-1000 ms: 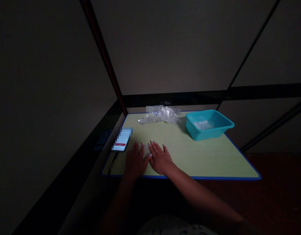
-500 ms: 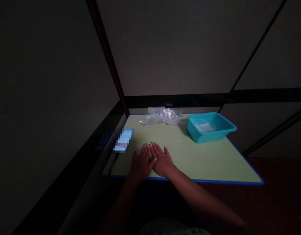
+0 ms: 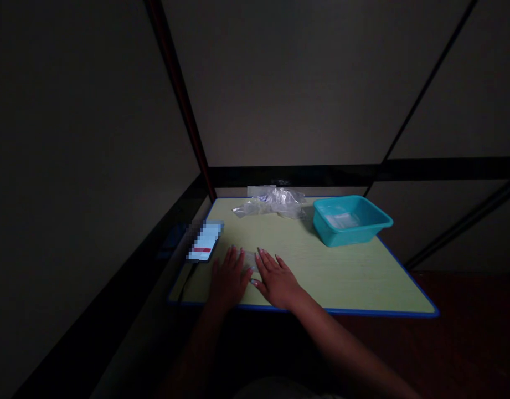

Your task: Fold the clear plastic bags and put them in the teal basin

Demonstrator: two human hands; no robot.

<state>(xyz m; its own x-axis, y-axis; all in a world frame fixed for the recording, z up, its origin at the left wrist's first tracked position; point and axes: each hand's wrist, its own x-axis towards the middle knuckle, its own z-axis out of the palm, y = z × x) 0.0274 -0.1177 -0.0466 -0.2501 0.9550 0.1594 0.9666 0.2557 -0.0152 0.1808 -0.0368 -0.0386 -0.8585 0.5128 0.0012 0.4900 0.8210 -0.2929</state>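
My left hand (image 3: 228, 280) lies flat, fingers spread, near the front edge of the pale yellow-green table (image 3: 341, 282). Beside it on the right, my right hand (image 3: 278, 280) also rests flat with its fingers stretched forward. Between the two hands a small piece of clear plastic (image 3: 249, 260) shows on the tabletop; its sides run close to or under the fingers. The thumbs point toward each other and are near one another. Neither hand grips anything visible.
A phone with a lit screen (image 3: 205, 242) lies at the table's left edge, a dark cable below it. Crumpled clear plastic bags (image 3: 279, 200) lie at the back. A turquoise basin (image 3: 348, 235) at the back right holds clear, flat plastic. Walls rise behind and left.
My hands have moved apart, the left one leftward and the right one slightly rightward, uncovering the plastic between them. The view has shifted slightly.
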